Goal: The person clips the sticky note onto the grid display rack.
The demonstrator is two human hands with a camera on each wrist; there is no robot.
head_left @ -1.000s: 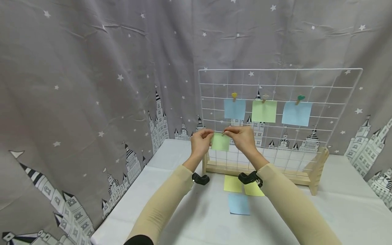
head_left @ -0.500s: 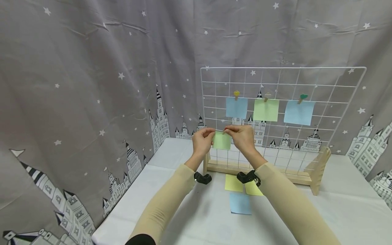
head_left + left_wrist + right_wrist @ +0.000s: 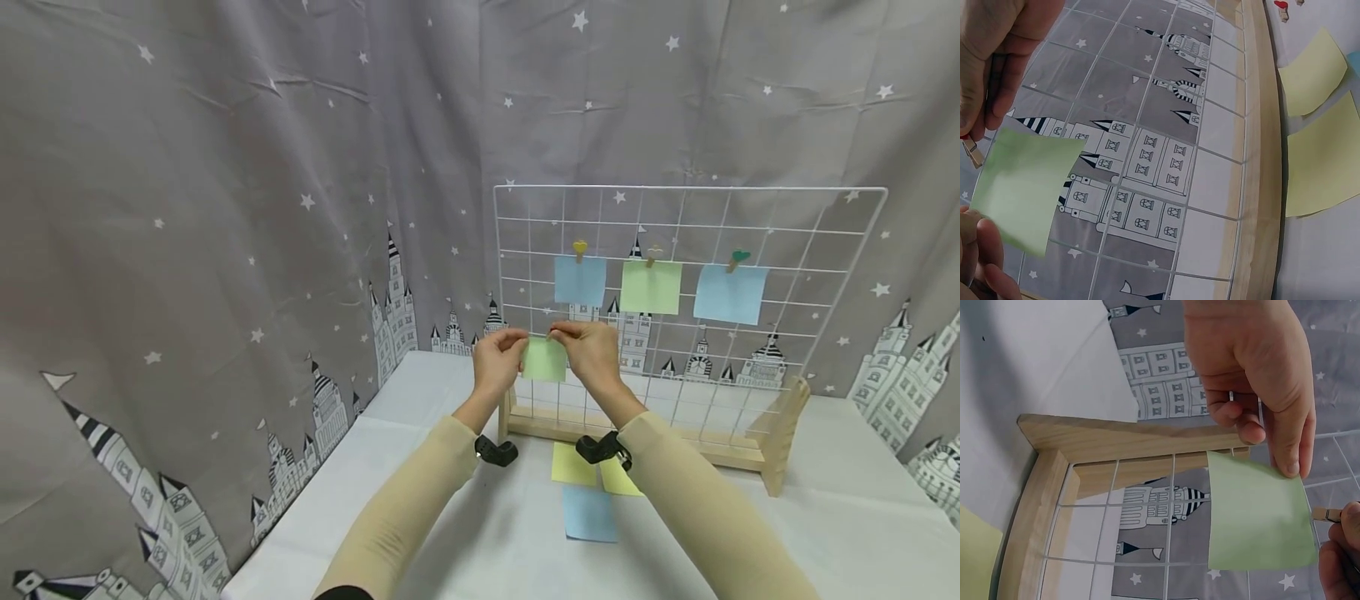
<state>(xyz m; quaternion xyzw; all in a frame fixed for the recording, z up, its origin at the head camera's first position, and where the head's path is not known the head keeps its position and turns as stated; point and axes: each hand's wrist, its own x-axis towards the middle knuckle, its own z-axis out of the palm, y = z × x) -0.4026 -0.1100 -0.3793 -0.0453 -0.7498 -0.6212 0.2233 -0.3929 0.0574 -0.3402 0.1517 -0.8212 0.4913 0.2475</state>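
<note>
My left hand pinches a green sticky note by its left edge, holding it against the lower left of a white wire grid. In my right hand is a small wooden clothespin, pinched between thumb and finger at the note's top edge. A bit of red shows on this clothespin in the left wrist view. Whether its jaws bite the note and wire cannot be told. Higher on the grid hang a blue note, a green note and another blue note, each under a heart-topped clothespin.
The grid stands in a wooden base on a white-covered table. Before it lie two yellow notes and a blue note. Small red-hearted clothespins lie near the base. A grey castle-print curtain hangs behind.
The head view has tilted slightly, so the whole scene sits a little lower. Both hands stay at the green note, with hardly any movement against the grid.
</note>
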